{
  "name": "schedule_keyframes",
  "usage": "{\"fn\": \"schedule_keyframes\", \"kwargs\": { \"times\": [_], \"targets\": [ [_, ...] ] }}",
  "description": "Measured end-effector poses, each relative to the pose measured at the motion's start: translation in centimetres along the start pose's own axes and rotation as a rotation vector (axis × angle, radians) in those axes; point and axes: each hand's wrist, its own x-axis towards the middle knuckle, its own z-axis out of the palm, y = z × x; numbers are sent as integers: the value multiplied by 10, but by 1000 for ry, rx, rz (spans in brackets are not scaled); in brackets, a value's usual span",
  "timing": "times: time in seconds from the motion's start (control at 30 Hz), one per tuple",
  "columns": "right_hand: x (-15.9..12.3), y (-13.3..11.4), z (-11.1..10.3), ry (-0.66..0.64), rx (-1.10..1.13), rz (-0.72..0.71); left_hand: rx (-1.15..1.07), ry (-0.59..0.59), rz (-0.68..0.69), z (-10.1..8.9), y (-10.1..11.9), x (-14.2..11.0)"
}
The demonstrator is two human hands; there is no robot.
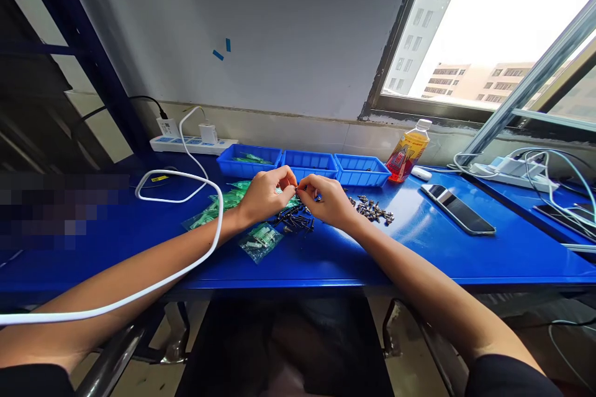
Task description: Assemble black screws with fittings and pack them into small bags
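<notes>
My left hand and my right hand meet fingertip to fingertip above the blue table. Both are closed in a pinch; what sits between the fingers is too small to make out. Just beneath them lies a pile of long black screws. Right of my right hand is a heap of short metal screws. Clear bags with green and white plastic pieces lie beside my left wrist, partly hidden by it. One more small bag of such pieces rests nearer the table's front.
Behind my hands stand three blue bins, the left one holding green pieces. A drink bottle and a phone are on the right. A white cable loops over my left forearm. A power strip lies along the wall.
</notes>
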Motion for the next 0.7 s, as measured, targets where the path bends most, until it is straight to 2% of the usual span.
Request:
{"fn": "schedule_keyframes", "kwargs": {
  "times": [0.1,0.17,0.37,0.47,0.57,0.7],
  "targets": [
    [0,-2,-1,-99,-24,28,85,-53,-45,0,-4,2],
    [-1,-6,-6,-171,-22,-1,156,-70,-57,-1,-7,4],
    [-6,-26,-21,-439,-39,-270,264,-121,-43,-3,-8,4],
    [-8,-32,-18,-595,-124,-310,288,-147,-33,-1,-8,3],
    [-8,-33,-13,-643,-167,-274,304,-144,-43,0,-9,2],
    [-6,-31,-10,-608,-172,-220,309,-131,-42,-1,-10,3]
  ]
}}
